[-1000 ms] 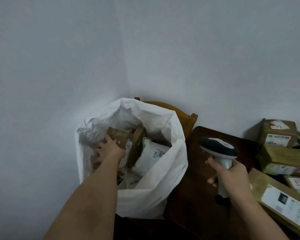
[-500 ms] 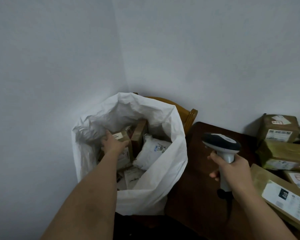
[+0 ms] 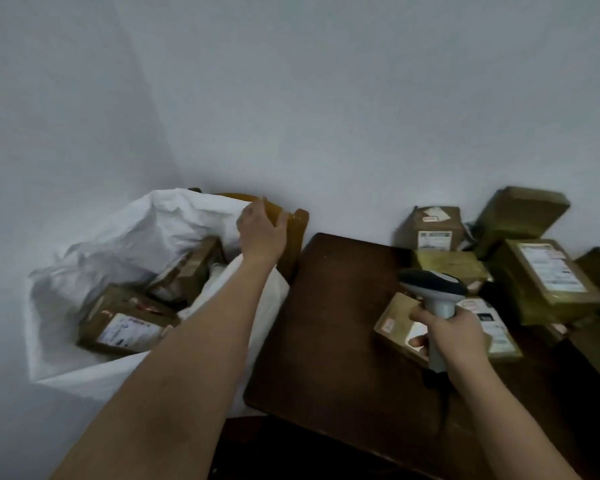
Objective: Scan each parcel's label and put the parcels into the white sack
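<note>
White sack (image 3: pixel 125 244), brown parcels (image 3: pixel 548 275) (white labels), dark brown table (image 3: pixel 326 327), grey-and-white scanner (image 3: pixel 433 289)

One sack (image 3: pixel 125 244), one scanner (image 3: pixel 433 289), two hands (image 3: pixel 262 233).

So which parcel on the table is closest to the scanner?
The flat parcel directly under the scanner in the right hand; the others sit farther back.

Head-worn wide-angle view, looking forward and down into a room corner

The single camera sits above both outstretched forearms, close to the white sack (image 3: pixel 94 258) at lower left and the dark table (image 3: pixel 329 323) at lower right; bare wall fills the upper half, and frame edges bend slightly.
</note>
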